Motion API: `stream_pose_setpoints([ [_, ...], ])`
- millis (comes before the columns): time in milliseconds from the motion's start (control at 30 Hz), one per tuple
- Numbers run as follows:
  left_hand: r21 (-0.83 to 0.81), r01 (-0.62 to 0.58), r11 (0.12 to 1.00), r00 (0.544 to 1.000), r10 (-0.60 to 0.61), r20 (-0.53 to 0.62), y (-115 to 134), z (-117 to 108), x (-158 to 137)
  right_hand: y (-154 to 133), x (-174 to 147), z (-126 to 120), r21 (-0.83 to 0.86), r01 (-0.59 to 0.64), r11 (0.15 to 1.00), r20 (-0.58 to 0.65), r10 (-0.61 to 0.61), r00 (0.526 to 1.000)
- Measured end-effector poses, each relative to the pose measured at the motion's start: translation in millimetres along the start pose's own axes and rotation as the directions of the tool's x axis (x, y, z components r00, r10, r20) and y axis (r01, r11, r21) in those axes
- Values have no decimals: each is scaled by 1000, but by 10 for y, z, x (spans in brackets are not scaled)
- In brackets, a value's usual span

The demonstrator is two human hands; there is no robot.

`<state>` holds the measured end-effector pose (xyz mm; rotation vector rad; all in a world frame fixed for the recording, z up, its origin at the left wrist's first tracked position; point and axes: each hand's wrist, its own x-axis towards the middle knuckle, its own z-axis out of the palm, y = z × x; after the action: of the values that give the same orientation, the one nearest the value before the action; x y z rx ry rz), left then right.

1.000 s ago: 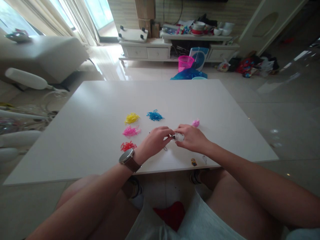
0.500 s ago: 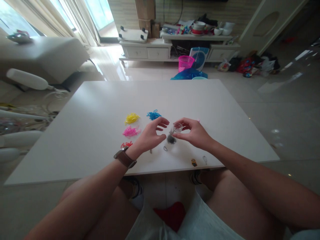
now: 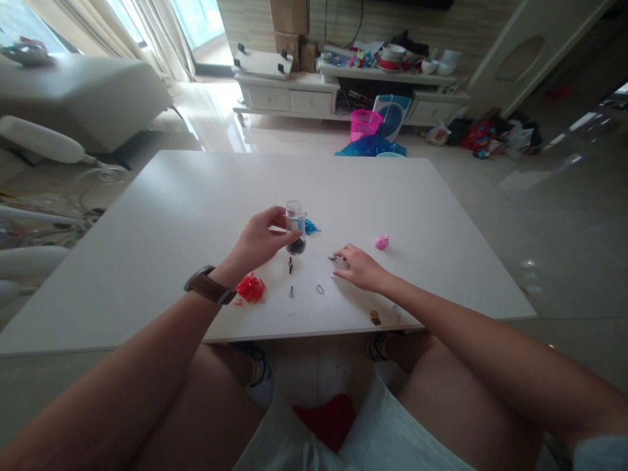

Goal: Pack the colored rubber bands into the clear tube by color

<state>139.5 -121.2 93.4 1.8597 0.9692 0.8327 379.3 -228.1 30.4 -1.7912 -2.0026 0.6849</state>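
Jar [image 3: 295, 221] passed to left hand [image 3: 262, 237], gripped upright. Right of jar: right hand [image 3: 360, 267], knuckles up, fingertips at black bands [image 3: 332, 258]; pinch unclear.

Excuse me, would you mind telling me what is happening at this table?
A person sits at a white table. The left hand grips a clear jar with dark contents at its bottom. The right hand has its fingertips at a small dark piece, thumb apart. A red pile lies beside the left wrist, and a blue pile shows partly behind the jar.
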Motion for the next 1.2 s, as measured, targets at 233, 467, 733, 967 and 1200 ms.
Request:
stream_pose_setpoints([
  [233,42,28,999,993,-23,-113,-14,-197,11,45,194,226,-43,19,999,-72,-22,997],
  [467,2,-9,1000,995,9,-97,57,-219,-46,-112,174,214,116,278,954,215,-297,930],
  [733,73,3,997,996,4,-94,16,-347,-107,-182,103,170,219,335,916,359,-395,845],
  [967,86,-15,996,996,22,-85,15,-374,-114,-358,106,389,132,394,910,257,-415,873],
  [1200,63,-33,997,998,37,-56,40,-343,-108,-643,280,541,6,485,874,330,-460,824],
])
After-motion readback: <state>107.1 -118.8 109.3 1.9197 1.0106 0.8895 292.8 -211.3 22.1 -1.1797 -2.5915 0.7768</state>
